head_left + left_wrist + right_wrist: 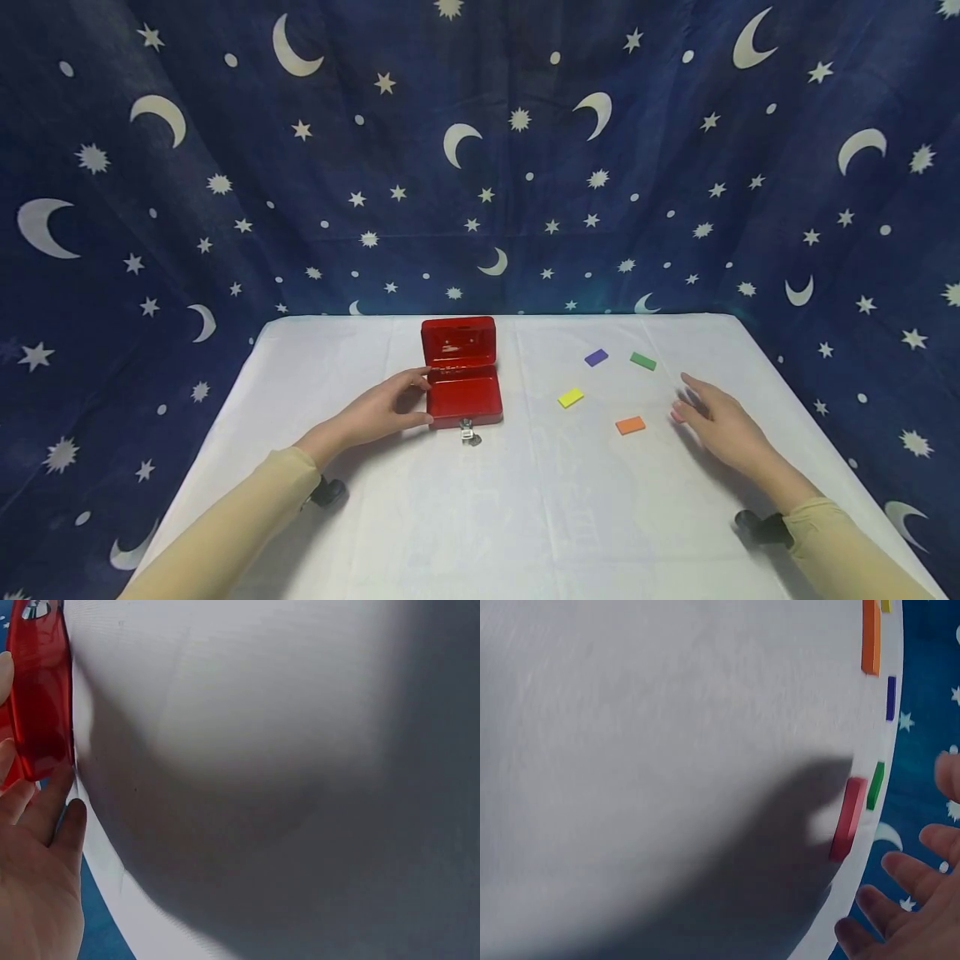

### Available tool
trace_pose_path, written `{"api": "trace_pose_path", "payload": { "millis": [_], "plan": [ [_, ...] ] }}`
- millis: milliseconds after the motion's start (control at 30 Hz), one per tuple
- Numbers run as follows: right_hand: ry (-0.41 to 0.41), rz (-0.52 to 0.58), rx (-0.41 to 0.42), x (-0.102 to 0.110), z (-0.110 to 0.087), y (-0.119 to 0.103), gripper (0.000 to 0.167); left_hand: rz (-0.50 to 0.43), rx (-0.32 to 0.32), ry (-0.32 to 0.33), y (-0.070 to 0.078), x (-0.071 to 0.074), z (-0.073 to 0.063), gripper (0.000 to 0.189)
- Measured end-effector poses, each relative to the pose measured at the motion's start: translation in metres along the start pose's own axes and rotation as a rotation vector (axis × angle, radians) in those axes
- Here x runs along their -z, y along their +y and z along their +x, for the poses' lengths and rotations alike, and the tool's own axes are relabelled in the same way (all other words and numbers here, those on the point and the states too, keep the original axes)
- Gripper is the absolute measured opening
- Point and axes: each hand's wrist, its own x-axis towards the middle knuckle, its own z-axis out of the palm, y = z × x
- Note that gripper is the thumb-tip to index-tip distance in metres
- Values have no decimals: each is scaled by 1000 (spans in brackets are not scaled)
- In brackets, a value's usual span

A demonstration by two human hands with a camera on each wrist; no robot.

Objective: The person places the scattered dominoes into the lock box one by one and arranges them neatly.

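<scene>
A small red metal cash box [465, 423] stands on the white cloth with its lid [459, 342] raised and a bare inside. My left hand [381, 408] holds its left side, thumb at the front corner and fingers along the side towards the back. At the box's front, a small key and latch [468, 432] hang down. My right hand [723, 427] hovers over the cloth with fingers spread and relaxed, holding nothing. Beneath it lies a red block [849, 819], largely hidden in the head view. Closest beside that are a green block [643, 361] and an orange block [631, 425].
A yellow block [571, 397] and a purple block [596, 357] lie between the box and my right hand. The white-covered table [480, 517] ends at a dark blue curtain [480, 167] with moons and stars, which also hangs at both sides.
</scene>
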Motion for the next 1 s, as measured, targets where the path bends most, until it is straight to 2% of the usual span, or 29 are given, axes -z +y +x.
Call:
{"api": "trace_pose_path", "payload": {
  "millis": [67,200,333,500,567,733,1000],
  "plan": [
    [-12,5,-19,1,0,4,78,-9,-2,3,0,-1,1,54],
    [-31,-5,-61,3,-2,10,87,-22,14,11,0,-2,1,73],
    [-31,-19,-57,6,-4,14,84,-26,28,15,2,-3,-1,86],
    [-43,-15,-20,10,-3,25,77,-43,21,15,1,-4,-1,69],
    [-50,-12,-22,12,-3,29,77,-47,18,11,1,-5,-1,60],
    [-59,-20,-31,15,-4,33,74,-44,16,6,3,-6,-2,50],
    [-93,-10,-14,17,-2,37,71,-33,11,8,1,-6,-3,51]
  ]
}}
